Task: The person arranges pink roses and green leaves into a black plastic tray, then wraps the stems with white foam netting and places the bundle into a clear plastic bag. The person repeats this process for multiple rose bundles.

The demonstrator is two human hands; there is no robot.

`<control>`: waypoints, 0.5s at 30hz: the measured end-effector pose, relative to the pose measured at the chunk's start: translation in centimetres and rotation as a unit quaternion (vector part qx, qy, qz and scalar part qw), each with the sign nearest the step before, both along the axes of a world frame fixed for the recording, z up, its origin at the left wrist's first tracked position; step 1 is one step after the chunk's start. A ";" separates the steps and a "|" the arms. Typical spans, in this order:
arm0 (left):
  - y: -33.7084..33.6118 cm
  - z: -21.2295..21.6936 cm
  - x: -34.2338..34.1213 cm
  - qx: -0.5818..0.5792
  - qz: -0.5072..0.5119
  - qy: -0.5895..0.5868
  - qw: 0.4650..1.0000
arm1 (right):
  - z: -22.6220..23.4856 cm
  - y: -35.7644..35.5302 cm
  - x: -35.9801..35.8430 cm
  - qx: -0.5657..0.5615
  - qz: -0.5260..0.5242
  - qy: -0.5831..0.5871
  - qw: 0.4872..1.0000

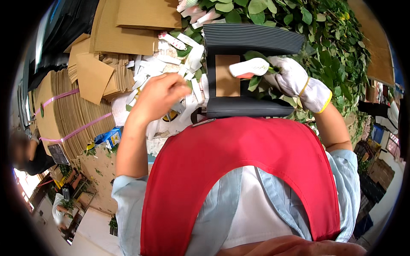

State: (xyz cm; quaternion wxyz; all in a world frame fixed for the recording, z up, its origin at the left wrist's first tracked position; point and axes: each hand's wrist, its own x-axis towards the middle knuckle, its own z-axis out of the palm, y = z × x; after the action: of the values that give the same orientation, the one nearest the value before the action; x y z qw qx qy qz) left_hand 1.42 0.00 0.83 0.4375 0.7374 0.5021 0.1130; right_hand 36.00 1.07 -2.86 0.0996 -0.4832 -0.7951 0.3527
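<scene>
Flower [245, 69], white-wrapped, over black ridged holder [252, 38] | clamped in gloved right grip [291, 77] | left grip [162, 93] bare, near white strips [195, 57], cannot tell whether apart or together | seems best to pinch stem [271, 68] lightly, keeping pressure off wrapping [254, 65] | points left, long axis roughly crosswise, stem end rightward

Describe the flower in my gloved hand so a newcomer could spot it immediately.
Find the black ridged holder beyond the red apron. Over its right side, the gloved right hand holds the white-wrapped flower. Unlike the loose white strips to its left, it has a reddish patch.
</scene>
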 end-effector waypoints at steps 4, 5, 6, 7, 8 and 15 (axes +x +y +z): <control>0.2 -1.3 8.2 0.154 -0.030 -0.151 0.976 | 2.0 0.0 0.1 0.081 0.045 -0.040 0.995; -0.3 -0.5 7.8 0.226 -0.055 -0.166 0.958 | 2.4 0.3 0.6 0.048 0.040 -0.039 0.997; -0.6 0.6 6.0 0.200 -0.059 -0.126 0.970 | 2.6 0.3 1.6 0.012 0.025 -0.037 0.999; -0.3 1.4 3.2 0.175 -0.075 -0.090 0.978 | 2.9 0.3 2.5 -0.028 -0.009 -0.024 0.999; 0.1 1.5 0.7 0.086 -0.036 -0.023 0.995 | 3.3 0.2 3.2 -0.065 -0.043 -0.011 0.997; 0.9 -2.7 4.3 0.040 -0.064 -0.134 0.988 | 0.8 0.1 3.6 -0.233 -0.093 0.139 0.958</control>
State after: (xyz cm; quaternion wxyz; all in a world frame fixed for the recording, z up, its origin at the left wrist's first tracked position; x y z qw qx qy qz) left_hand 5.70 0.93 -1.84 0.4770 0.7635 0.3854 0.2026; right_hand 39.59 1.18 -2.11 0.1261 -0.5109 -0.6207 0.5812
